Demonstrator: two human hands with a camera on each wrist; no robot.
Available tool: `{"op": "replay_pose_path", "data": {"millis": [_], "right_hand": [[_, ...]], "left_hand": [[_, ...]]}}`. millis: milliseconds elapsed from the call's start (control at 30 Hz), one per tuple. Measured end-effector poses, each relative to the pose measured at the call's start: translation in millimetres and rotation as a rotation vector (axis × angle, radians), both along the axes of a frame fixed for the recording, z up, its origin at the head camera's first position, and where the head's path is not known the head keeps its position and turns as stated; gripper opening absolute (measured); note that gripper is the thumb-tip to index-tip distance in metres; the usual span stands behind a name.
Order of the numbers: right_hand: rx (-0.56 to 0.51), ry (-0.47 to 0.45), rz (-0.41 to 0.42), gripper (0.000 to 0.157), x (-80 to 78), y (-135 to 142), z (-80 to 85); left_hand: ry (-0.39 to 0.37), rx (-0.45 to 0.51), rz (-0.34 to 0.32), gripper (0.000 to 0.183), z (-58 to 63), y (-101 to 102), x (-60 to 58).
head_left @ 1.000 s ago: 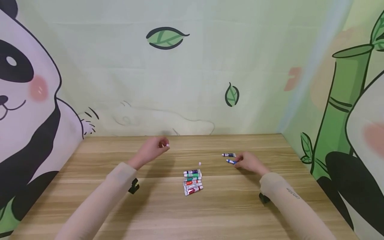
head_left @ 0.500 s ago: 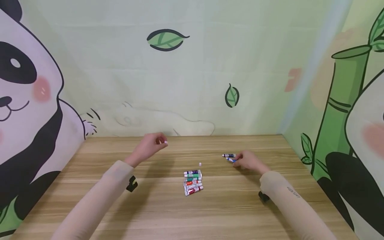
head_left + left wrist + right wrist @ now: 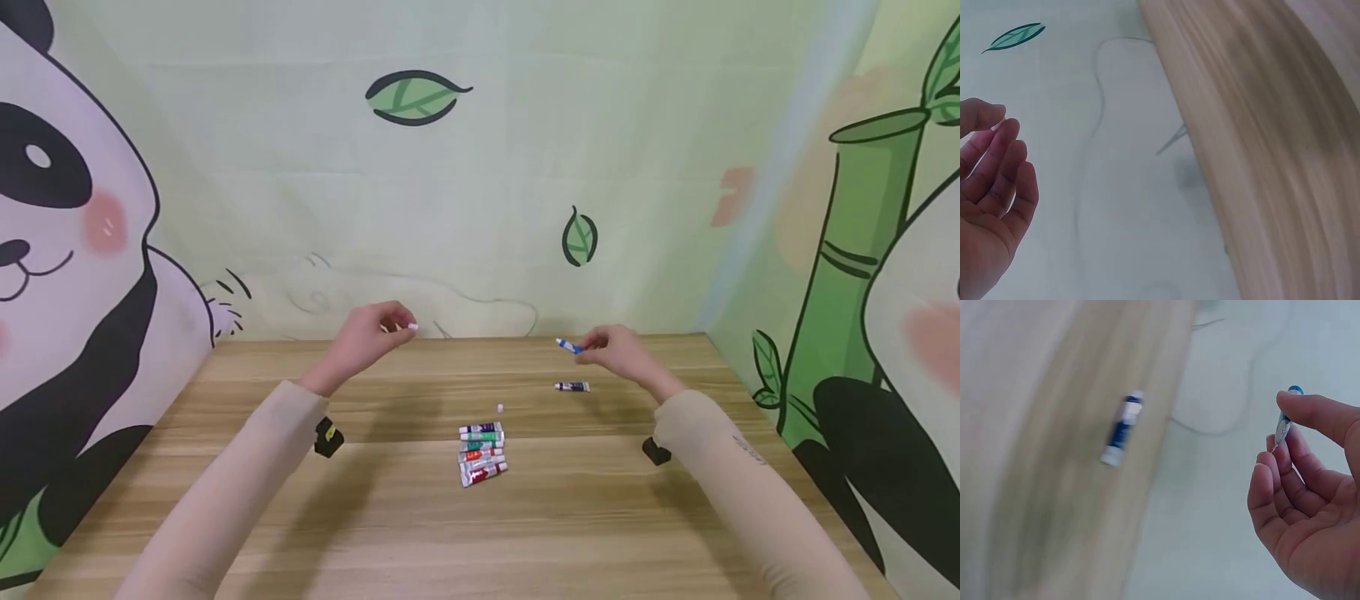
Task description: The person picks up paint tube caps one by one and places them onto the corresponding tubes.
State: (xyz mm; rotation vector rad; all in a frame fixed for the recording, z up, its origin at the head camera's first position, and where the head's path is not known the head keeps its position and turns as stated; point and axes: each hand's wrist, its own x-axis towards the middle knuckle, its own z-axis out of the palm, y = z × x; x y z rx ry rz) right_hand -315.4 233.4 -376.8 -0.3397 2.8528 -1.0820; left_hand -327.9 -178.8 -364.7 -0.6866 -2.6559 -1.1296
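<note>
My left hand (image 3: 372, 330) is raised near the back of the table, pinching a small white cap (image 3: 413, 327) between thumb and fingertip. In the left wrist view the fingers mostly hide that cap. Across from it, my right hand (image 3: 617, 350) holds a blue paint tube (image 3: 567, 345) up off the table, its nozzle end pointing left. The right wrist view shows thumb and fingers pinching the flat body of this tube (image 3: 1283, 425). A dark navy paint tube (image 3: 572, 387) lies on the wood below the right hand. Another small white cap (image 3: 500, 408) sits on the table between the hands.
Several paint tubes (image 3: 482, 457) in navy, green, orange and red lie in a stacked row at mid-table. The wooden tabletop (image 3: 420, 533) ends at a printed cloth backdrop (image 3: 480, 208) with pandas, leaves and bamboo.
My right hand has lifted the blue paint tube off the table, up and away from the navy one. The left hand has risen slightly with its cap.
</note>
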Motion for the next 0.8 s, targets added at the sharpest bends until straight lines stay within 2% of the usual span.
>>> {"op": "replay_pose_path", "data": {"millis": [200, 333, 567, 800], "right_hand": [[0.027, 0.065, -0.005, 0.026, -1.5, -7.7, 32.9], [0.028, 0.122, -0.006, 0.025, 0.7, -11.1, 52.5], [0.013, 0.204, 0.011, 0.027, 11.2, -16.6, 84.6], [-0.043, 0.247, -0.003, 0.031, 24.0, -20.6, 109.3]], "left_hand": [[-0.035, 0.008, 0.014, 0.015, 12.4, -1.3, 3.8], [-0.024, 0.030, 0.010, 0.015, 20.7, 1.7, 4.5], [0.016, 0.078, -0.008, 0.013, 40.3, 6.1, 10.5], [0.021, 0.090, -0.006, 0.017, 47.4, 6.4, 15.6]]}}
